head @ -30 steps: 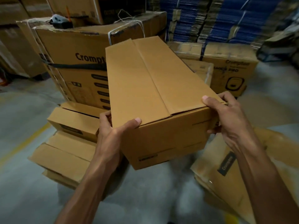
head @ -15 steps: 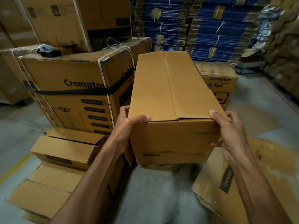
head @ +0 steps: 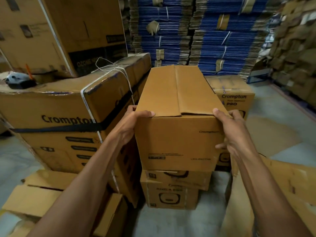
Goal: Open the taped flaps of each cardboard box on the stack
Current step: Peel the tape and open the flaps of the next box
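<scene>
While our left hand (head: 130, 127) grips the near left corner of the long cardboard box (head: 177, 103) and our right hand (head: 230, 132) clasps its near right corner, the box sits atop a stack of smaller boxes (head: 172, 190), top flaps closed.

Long box (head: 177, 117) on smaller boxes (head: 172, 190), strapped carton (head: 56, 117) left, flattened stacks (head: 196, 31) behind

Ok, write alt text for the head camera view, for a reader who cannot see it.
Two bare hands grip the near top corners of a long plain cardboard box, left hand and right hand, its top flaps closed. It sits on smaller printed boxes, beside a large strapped Crompton carton, with bundled blue flat cardboard stacked behind.
</scene>
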Demonstrator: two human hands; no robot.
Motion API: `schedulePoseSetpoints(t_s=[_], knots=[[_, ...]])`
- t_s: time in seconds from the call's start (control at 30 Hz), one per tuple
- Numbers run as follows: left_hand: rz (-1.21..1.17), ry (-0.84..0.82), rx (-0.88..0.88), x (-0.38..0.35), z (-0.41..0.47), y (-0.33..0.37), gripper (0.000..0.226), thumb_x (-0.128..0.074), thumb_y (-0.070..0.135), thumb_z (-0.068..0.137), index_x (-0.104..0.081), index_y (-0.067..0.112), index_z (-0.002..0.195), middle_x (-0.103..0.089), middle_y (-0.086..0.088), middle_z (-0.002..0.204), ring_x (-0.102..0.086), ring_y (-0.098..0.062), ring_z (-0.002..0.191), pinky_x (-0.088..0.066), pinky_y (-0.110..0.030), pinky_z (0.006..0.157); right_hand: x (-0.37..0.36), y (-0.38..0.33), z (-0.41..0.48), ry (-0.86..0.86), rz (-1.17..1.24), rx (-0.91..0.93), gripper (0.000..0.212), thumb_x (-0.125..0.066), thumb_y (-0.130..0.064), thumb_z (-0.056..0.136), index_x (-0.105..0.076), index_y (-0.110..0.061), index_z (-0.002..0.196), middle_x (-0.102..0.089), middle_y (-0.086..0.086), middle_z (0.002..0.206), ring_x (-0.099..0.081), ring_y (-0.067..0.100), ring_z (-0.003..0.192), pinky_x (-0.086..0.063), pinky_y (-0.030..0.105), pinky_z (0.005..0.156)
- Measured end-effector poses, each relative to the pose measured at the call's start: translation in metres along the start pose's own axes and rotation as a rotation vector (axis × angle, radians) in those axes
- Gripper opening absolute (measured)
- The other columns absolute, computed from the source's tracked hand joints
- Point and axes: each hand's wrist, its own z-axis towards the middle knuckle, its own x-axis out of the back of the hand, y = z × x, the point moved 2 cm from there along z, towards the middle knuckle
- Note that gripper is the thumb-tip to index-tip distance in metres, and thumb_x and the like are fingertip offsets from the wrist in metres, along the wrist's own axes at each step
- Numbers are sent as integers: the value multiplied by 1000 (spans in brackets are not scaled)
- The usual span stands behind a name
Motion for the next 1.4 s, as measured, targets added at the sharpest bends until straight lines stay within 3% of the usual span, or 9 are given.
schedulePoseSetpoints(t_s=[0.23,0.53,0.63,0.7,0.83,0.93,1.17,1.27,1.4], knots=[[-10,-40,29,1,103,11,85,-85,41,62,-45,17,133,-63,-9,122,-64,-26,110,-51,-46,97,-42,-19,81,4,8,-60,40,-57,-58,95,-46,-28,118,-55,-6,109,-57,20,95,-57,61,80],[52,-128,-59,-5,170,12,96,-85,45,77,-31,25,153,-53,2,137,-59,-16,116,-50,-32,90,-72,10,117,13,356,56,56,-60,-40,100,-39,-27,149,-56,-21,115,-55,0,98,-40,27,71],[355,-56,-278,-1,169,28,100,-83,41,81,-21,29,159,-39,5,153,-40,-8,130,-40,-30,101,-84,81,97,328,481,57,49,-62,-33,99,-46,-19,143,-59,-8,126,-57,7,104,-44,32,86],[599,37,-563,-10,158,42,99,-81,48,82,-21,29,159,-29,4,163,-32,-13,143,-31,-46,119,-106,141,76,424,595,-156,39,-58,-27,101,-50,-17,139,-60,0,130,-58,20,118,-47,41,98],[1064,-160,-864,-65,138,50,88,-57,62,93,-14,29,162,-7,1,171,-5,-22,157,-4,-52,126,-168,185,54,127,951,-632,66,-59,-33,99,-34,-10,156,-37,25,156,-32,45,147,-26,57,121],[1337,-236,-890,-90,141,38,89,-53,64,94,-10,26,162,-2,-3,171,-1,-28,157,-5,-58,125,-193,176,61,106,1102,-603,80,-67,-33,93,-26,-13,159,-34,23,157,-35,42,144,-30,58,118],[1419,-172,-915,-95,148,28,90,-65,57,88,-20,24,159,-24,-6,166,-27,-37,149,-22,-59,120,-204,146,69,98,1120,-468,77,-76,-37,74,-51,-14,143,-46,18,149,-49,41,126,-37,66,102],[1401,-135,-948,-92,145,33,95,-70,54,84,-20,23,159,-29,-6,165,-32,-36,148,-26,-58,120,-207,143,69,137,1157,-447,99,-78,-26,78,-24,-24,160,-24,14,163,-21,44,149,-27,72,108],[1309,-104,-973,-87,140,50,101,-73,51,79,-19,25,160,-29,-4,165,-34,-33,147,-28,-54,120,-194,131,72,169,1178,-362,83,-69,-10,93,-20,-44,151,-48,13,142,-41,40,136,-32,71,100]])
